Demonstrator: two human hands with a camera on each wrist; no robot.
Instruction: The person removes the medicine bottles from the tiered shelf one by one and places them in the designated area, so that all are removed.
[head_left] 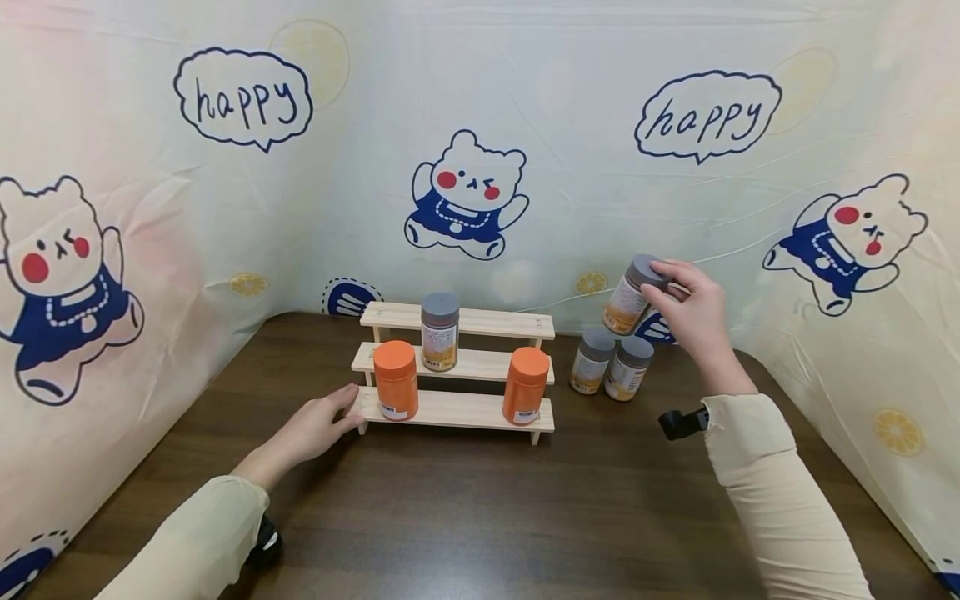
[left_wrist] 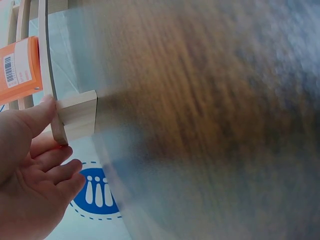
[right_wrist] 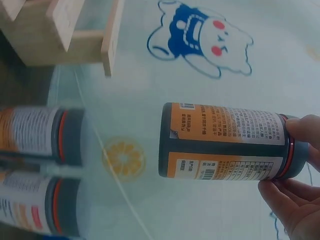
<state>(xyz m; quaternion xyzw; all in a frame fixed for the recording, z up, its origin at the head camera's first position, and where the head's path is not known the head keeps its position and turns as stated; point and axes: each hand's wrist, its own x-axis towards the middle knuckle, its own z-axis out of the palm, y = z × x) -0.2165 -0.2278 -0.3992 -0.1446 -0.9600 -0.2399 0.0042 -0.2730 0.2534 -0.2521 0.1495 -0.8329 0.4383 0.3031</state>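
Observation:
My right hand [head_left: 696, 312] pinches the grey cap of a grey pill bottle [head_left: 626, 305] with an orange and white label. In the right wrist view this bottle [right_wrist: 225, 142] shows its printed label and barcode, held up above two similar grey bottles. My left hand [head_left: 318, 427] grips the left end of the lowest step of a three-step wooden rack [head_left: 465, 408], thumb on the board in the left wrist view. An orange bottle [head_left: 396, 383] stands at the left of that step, another orange bottle [head_left: 526, 387] at its right. One grey bottle [head_left: 440, 333] stands on the middle step.
Right of the rack, a grey bottle [head_left: 591, 363] and another grey bottle [head_left: 628, 371] stand side by side on the dark wooden table [head_left: 450, 508]. A pale printed cloth [head_left: 570, 167] with bears closes off the back and sides.

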